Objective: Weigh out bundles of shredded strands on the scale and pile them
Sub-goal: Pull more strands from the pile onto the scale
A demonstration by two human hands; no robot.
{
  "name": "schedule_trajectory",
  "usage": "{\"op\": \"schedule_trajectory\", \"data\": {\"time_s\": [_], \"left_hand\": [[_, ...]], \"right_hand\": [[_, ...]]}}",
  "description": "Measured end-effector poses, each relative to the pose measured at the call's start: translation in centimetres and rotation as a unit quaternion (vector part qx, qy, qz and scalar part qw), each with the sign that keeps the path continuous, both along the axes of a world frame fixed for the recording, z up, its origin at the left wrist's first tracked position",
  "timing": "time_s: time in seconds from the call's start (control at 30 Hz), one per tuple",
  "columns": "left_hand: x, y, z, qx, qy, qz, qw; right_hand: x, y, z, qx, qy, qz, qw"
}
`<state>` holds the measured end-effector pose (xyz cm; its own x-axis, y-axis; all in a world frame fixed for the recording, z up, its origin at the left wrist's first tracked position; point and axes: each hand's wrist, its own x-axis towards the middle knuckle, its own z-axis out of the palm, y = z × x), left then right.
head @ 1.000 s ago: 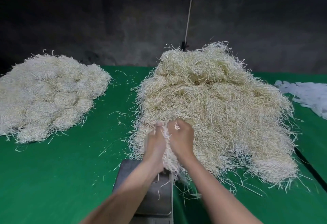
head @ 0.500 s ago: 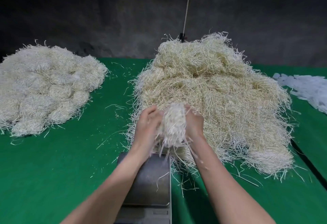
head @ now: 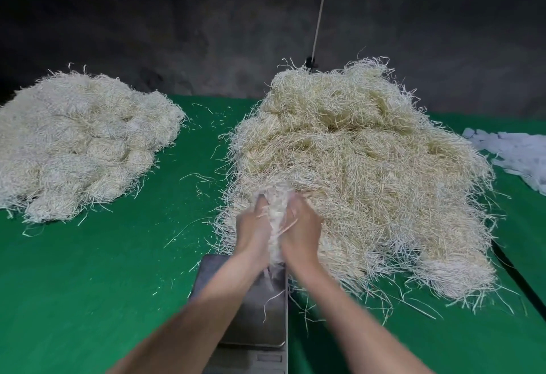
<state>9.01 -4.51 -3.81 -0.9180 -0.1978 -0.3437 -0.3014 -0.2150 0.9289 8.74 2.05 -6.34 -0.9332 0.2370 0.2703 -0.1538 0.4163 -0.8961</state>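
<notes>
Whereas half a second earlier the bundle (head: pixel 276 212) had been held up loosely, it was now squeezed tight between the left hand (head: pixel 253 233) and the right hand (head: pixel 302 233), both clamped on it just beyond the far edge of the scale (head: pixel 257 314), so weighing was judged imminent.

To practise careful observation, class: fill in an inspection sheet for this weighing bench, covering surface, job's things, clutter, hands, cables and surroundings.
Surface: green cloth table.
Job's things: loose heap at centre; pile of bundles at left; scale at the near edge, only a few strands on its platform; bundle held over its far edge.
Clutter: stray strands on the cloth; white strips at the right edge.
Hands: left hand and right hand both grip the bundle.
Cables: one pale cord hanging behind the heap.
Surroundings: dark rough wall.
</notes>
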Motion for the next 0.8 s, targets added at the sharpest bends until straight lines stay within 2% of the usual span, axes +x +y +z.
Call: {"op": "schedule_trajectory", "data": {"time_s": [0.03, 0.1, 0.17, 0.27, 0.37, 0.4, 0.5, 0.57, 0.6, 0.7, 0.73, 0.8], "left_hand": [[-0.6, -0.4, 0.2, 0.005, 0.004, 0.018, 1.000], [-0.8, -0.6, 0.3, 0.020, -0.010, 0.059, 0.998], [-0.2, 0.1, -0.4, 0.034, -0.025, 0.042, 0.998], [-0.1, 0.0, -0.3, 0.034, -0.017, 0.038, 0.999], [-1.1, -1.0, -0.7, 0.044, -0.017, 0.083, 0.995], [-1.2, -1.1, -1.1, 0.035, -0.036, 0.091, 0.995], [-2.2, -1.8, -2.6, -0.021, -0.075, 0.099, 0.992], [-2.4, -2.2, -3.0, -0.051, -0.037, 0.097, 0.993], [-2.3, -2.1, -3.0, -0.083, 0.000, 0.080, 0.993], [-1.4, -0.4, -2.9, -0.183, 0.107, -0.066, 0.975], [-1.3, 0.0, -2.6, -0.208, 0.119, -0.092, 0.966], [-1.1, -0.1, -1.2, -0.132, 0.106, -0.119, 0.978]], "right_hand": [[0.5, -0.9, -0.3, -0.012, -0.019, 0.014, 1.000], [0.6, -1.3, -0.1, 0.062, -0.041, 0.005, 0.997], [-1.0, 0.2, 0.6, 0.049, -0.073, -0.014, 0.996], [-0.3, 0.1, 1.1, 0.029, -0.067, -0.028, 0.997], [1.8, -1.9, -0.2, 0.070, -0.042, 0.036, 0.996], [1.8, -1.5, -0.2, 0.052, -0.060, 0.054, 0.995], [0.7, 0.9, 0.5, -0.109, -0.141, 0.082, 0.981], [1.2, 1.6, 0.4, -0.190, -0.117, 0.110, 0.969], [1.4, 1.2, 0.4, -0.171, -0.098, 0.132, 0.971], [1.2, -0.4, 1.0, 0.016, -0.053, 0.140, 0.989], [0.6, -0.4, 1.6, 0.008, -0.055, 0.133, 0.990], [-0.9, 0.2, 2.2, -0.071, -0.074, 0.121, 0.987]]}}
